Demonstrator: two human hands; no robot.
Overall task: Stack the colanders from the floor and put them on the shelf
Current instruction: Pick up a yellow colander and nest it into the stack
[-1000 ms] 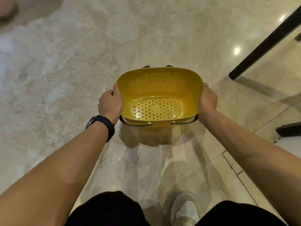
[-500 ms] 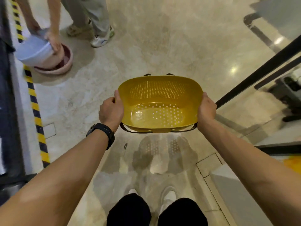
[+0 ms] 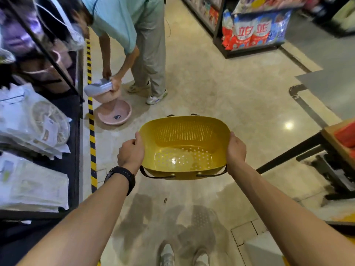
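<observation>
yellow colander (image 3: 184, 146) gripped between left hand (image 3: 130, 152) and right hand (image 3: 235, 149), one clasping each end.

We stand on a glossy beige stone floor (image 3: 221, 89), our two pale shoes (image 3: 167, 256) at the near edge. A yellow-and-black striped tape line (image 3: 91, 135) runs along it from near to far on the left, just beside a dark shelf (image 3: 74, 143) loaded with white plastic-wrapped packs (image 3: 32, 187). A pink basin (image 3: 115, 115) lies on the floor beside the tape, with another person's sneakers (image 3: 155, 97) just beyond it. At far right a dark rack (image 3: 249, 48) of red-and-blue bags stands on the floor.
</observation>
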